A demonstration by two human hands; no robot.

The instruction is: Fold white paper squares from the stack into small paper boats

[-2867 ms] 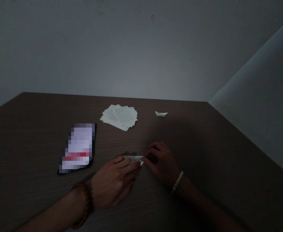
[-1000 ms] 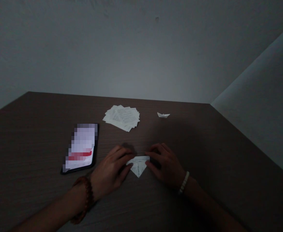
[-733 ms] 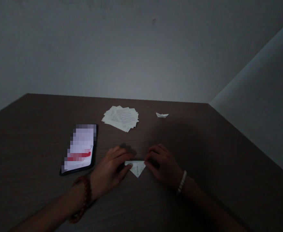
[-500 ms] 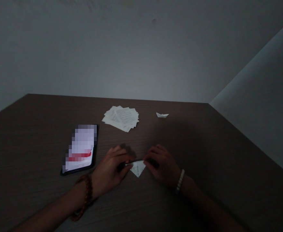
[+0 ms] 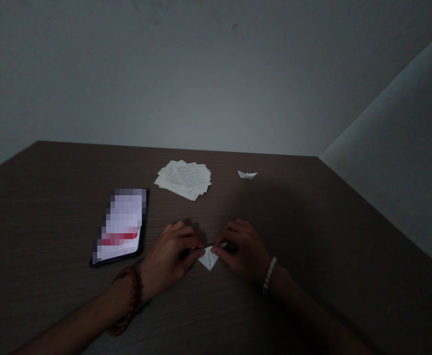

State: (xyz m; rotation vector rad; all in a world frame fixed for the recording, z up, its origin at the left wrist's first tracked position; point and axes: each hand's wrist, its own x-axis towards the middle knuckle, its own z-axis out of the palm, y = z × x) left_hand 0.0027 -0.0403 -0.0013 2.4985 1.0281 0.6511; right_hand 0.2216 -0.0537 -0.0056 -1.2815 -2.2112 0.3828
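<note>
A small folded piece of printed paper lies between my hands near the middle of the table, its lower corner pointing toward me. My left hand, with a brown beaded bracelet on the wrist, pinches its left side between thumb and fingers. On the other side my right hand, wearing a pale beaded bracelet, pinches the right part along the upper edge. Both thumbs lie on the near face of the paper. My fingers hide much of its upper edge.
A phone with a lit, partly blurred screen lies left of my hands. Farther back is a fanned stack of printed paper slips. A small folded paper boat stands to its right. Behind the brown table rises a grey wall.
My right hand has moved slightly left along the paper, closer to my left hand, and less of the paper shows between them. My left hand keeps its pinch.
</note>
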